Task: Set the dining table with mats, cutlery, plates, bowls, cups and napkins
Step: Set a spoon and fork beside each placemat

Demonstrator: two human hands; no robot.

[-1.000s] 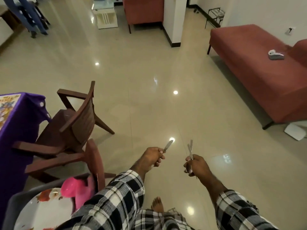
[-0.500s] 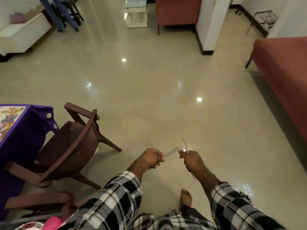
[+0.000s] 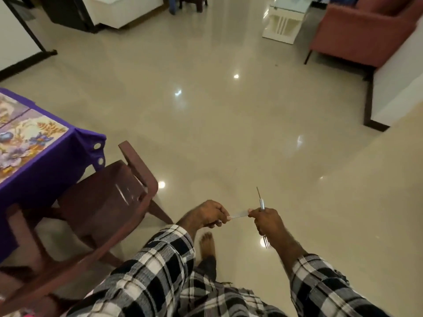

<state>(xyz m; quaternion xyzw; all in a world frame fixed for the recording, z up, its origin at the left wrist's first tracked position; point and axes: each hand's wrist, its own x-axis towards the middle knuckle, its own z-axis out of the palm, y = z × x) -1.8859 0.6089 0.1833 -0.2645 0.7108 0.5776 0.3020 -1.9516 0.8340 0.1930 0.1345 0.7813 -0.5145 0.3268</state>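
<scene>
My left hand [image 3: 209, 213] grips a flat metal piece of cutlery [image 3: 239, 214] whose free end reaches across to my right hand [image 3: 265, 219]. My right hand grips a fork [image 3: 267, 242], tines pointing down below the fist, together with other thin metal cutlery [image 3: 261, 201] sticking up above it; its thumb and forefinger touch the tip of the left hand's piece. Both hands are held over the floor, right of the dining table [image 3: 48, 170], which wears a purple cloth and floral mats [image 3: 20, 143].
Dark brown plastic chairs [image 3: 107, 197] stand between me and the table corner. Shiny beige floor [image 3: 229, 124] stretches ahead. A red sofa [image 3: 364, 30] and a white side table [image 3: 286, 19] stand far right, and a white wall corner [image 3: 396, 97] juts in at right.
The view has swung left, so the table now shows more. My hands came together; the left hand's cutlery now meets my right hand's fingers. The plates and pink item dropped out of view.
</scene>
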